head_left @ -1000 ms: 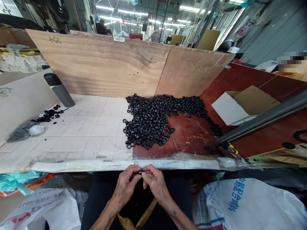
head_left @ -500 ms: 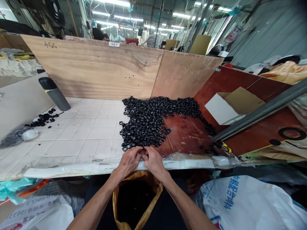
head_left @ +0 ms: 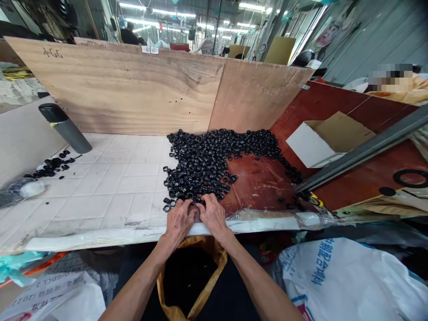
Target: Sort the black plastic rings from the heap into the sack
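Note:
A wide pile of small black rings [head_left: 200, 165] lies on the table, partly on white covering and partly on a red-brown board [head_left: 259, 185]. At the near edge of the pile, my left hand [head_left: 180, 218] touches the rings with bent fingers. Beside it my right hand [head_left: 212, 215] also has its bent fingers on the rings. The fingertips of both hands are close together; whether they pinch any ring is too small to tell. Below my wrists, an open yellow-brown bag [head_left: 160, 285] hangs at the table's edge, dark inside.
A grey bottle [head_left: 72, 133] stands at the left near scattered black pieces [head_left: 53, 166] and a plastic bag [head_left: 20, 191]. Plywood [head_left: 140, 89] walls the back. An open carton [head_left: 314, 145] and a metal bar [head_left: 361, 149] are at the right. White sacks lie below.
Both hands have moved slightly forward onto the near rings, and their fingers have spread a little more. The camera view has shifted slightly.

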`<state>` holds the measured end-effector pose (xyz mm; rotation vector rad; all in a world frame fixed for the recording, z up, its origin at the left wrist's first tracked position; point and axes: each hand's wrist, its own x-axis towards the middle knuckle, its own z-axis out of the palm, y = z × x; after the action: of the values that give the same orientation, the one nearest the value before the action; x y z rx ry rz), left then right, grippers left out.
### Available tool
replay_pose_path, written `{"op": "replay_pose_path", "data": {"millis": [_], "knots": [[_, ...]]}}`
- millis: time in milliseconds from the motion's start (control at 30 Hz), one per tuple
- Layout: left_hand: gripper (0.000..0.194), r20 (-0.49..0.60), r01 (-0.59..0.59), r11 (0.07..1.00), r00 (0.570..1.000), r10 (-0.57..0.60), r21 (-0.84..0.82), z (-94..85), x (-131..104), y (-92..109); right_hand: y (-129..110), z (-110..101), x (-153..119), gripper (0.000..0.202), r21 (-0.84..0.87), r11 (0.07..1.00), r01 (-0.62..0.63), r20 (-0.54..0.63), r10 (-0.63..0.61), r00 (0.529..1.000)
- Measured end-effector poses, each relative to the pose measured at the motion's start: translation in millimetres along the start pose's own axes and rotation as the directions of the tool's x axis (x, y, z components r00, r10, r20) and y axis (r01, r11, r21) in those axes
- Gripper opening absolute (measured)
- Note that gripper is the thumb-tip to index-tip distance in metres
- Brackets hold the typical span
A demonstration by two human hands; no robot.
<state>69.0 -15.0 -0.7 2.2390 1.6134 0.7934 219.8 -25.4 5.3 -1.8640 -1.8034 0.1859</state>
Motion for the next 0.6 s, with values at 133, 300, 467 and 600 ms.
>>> {"op": "replay_pose_path", "data": {"millis": [133,300,467,600], "knots": [[0.012,0.024,0.031,0.998,0.999,-0.033,0.049,1.0,-1,4,4,4,-3,0.011,0.044,0.999,0.028,-0.041,-0.026,0.999],[0.01,-0.022,-0.042,0.997,0.999,0.041,-0.063,-1.0,-12,-2,14,-2,-10,0.015,0.386,0.921,0.046,-0.043,-0.032,0.999],[0.026,-0.055,-0.025,0.928,0.998,0.005,-0.372,-0.4,-15,-6,14,-10,-14,0.019,0.727,0.686,-0.005,0.054,-0.049,0.997],[0.033,0.028,0.052,0.712,0.999,-0.045,-0.701,-0.6,-12,-11,11,-8,-17,0.029,0.833,0.515,-0.201,0.191,0.073,0.979]]}}
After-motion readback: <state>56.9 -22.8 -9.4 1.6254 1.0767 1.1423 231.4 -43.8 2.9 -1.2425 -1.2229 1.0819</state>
